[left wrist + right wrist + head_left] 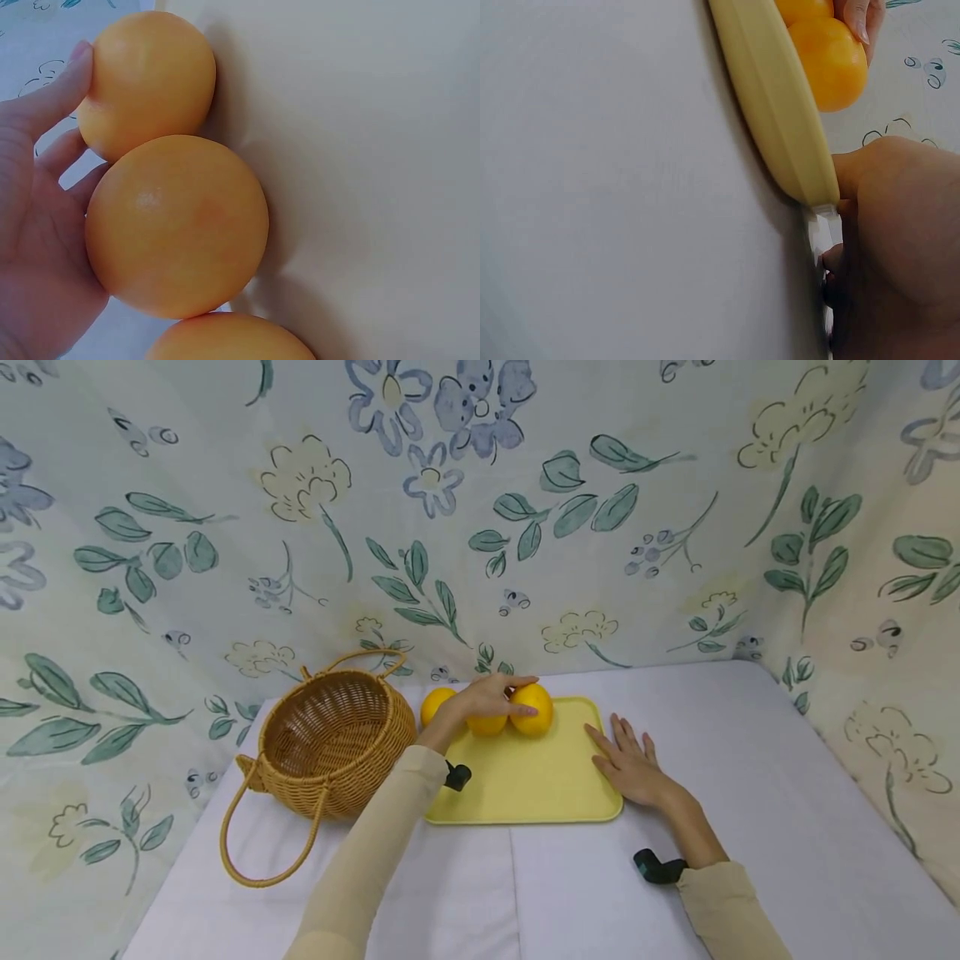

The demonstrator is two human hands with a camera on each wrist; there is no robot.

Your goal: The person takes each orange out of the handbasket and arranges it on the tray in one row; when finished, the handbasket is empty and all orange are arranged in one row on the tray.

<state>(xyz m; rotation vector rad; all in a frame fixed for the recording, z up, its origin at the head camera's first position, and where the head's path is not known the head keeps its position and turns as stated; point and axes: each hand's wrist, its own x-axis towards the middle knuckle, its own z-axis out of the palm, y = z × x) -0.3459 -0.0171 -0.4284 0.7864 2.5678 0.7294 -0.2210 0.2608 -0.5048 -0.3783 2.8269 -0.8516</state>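
Three oranges stand in a row along the back of a yellow tray (pixel 540 785). My left hand (pixel 483 697) reaches over the row and grips the rightmost orange (pixel 534 710) between thumb and fingers. In the left wrist view, this far orange (pixel 150 82) touches the middle orange (pixel 180 225), which sits by the palm. The left-hand orange (pixel 437 703) is partly hidden by the hand in the head view. My right hand (pixel 633 767) lies with fingers spread at the tray's right edge, its thumb side touching the rim (pixel 780 105).
A round wicker basket (pixel 390 727) with looped handles stands to the left of the tray on a white-covered table (pixel 712 735). A flower-patterned cloth (pixel 465 585) hangs behind the table.
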